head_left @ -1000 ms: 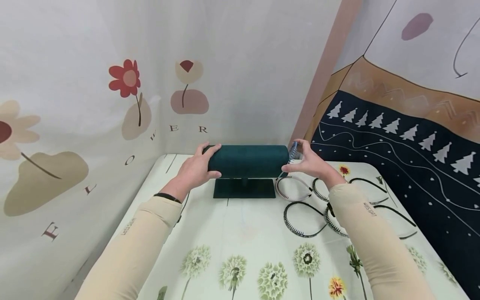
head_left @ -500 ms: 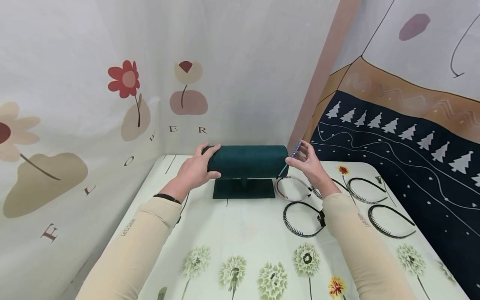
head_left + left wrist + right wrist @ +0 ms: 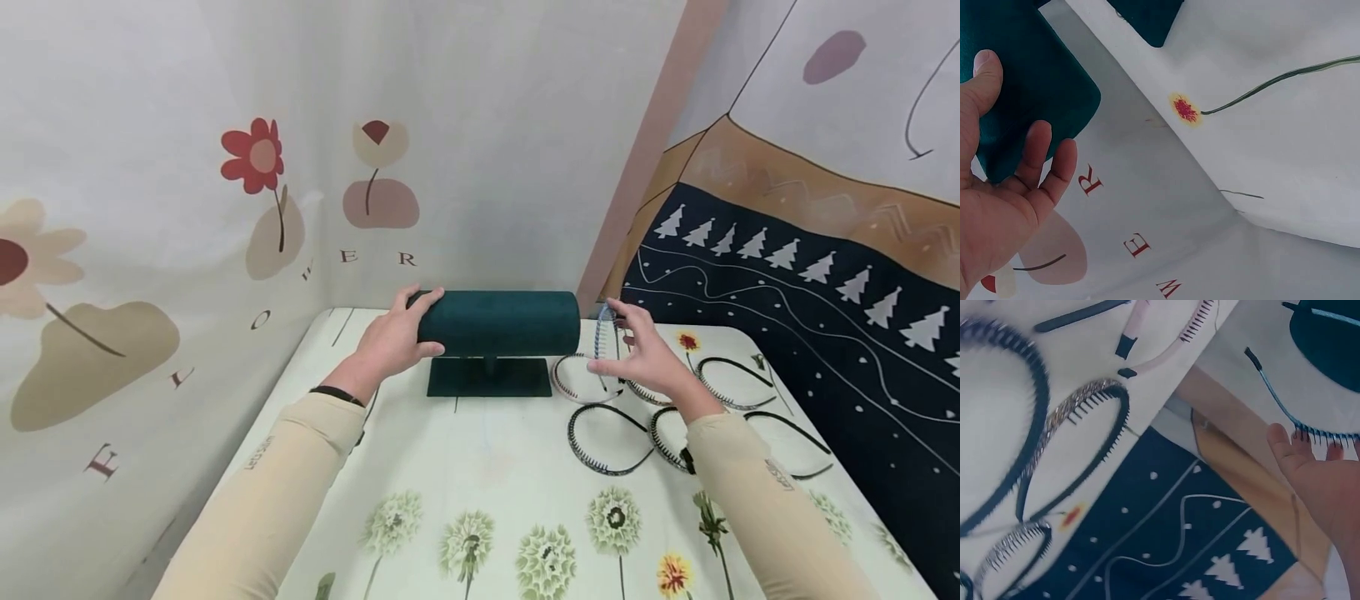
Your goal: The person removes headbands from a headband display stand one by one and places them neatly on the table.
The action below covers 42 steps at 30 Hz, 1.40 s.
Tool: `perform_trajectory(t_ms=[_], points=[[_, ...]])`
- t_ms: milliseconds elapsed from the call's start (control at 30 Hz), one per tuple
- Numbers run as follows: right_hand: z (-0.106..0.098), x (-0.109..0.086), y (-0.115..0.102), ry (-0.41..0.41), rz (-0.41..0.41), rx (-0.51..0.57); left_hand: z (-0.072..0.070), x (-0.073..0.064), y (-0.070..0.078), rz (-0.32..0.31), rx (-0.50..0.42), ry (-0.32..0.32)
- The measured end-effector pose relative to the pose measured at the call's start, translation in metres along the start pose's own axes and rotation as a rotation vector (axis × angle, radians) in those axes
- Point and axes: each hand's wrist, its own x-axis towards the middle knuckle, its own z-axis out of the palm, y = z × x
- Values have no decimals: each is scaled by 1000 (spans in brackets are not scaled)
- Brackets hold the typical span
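A dark green velvet roll [image 3: 502,323] lies level on a T-shaped stand with a flat green base [image 3: 489,383]. My left hand [image 3: 390,340] grips the roll's left end, thumb in front and fingers over the top. In the left wrist view that hand [image 3: 1004,206] cups the end of the roll [image 3: 1035,75]. Just off the roll's right end, my right hand [image 3: 651,357] holds a blue toothed headband [image 3: 600,335] upright, its band apart from the roll. The right wrist view shows the headband's [image 3: 1325,435] teeth against the fingers and one black tip.
Several toothed headbands lie on the table at the right: a pale pink one [image 3: 564,387], a black one [image 3: 581,450], and others partly under my right forearm [image 3: 765,492]. The table [image 3: 480,450] has a dandelion-print cover. Printed curtains [image 3: 510,167] hang behind and beside it.
My right hand has drawn the blue headband rightward, away from the roll's right end, tilting it and then bringing it upright. The left hand keeps its hold on the roll.
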Motion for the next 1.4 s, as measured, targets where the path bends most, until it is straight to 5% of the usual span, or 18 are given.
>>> perform_trajectory(t_ms=[567,1067,1400], points=[[48,-38,-36,-223,-381,-357,-3,-1,1,-2,1,1],[122,-20,-40,-380,-417,-571,-2,0,3,-12,16,12],[149,-1,-37,-449,-400,-665,1,0,2,-4,33,12]])
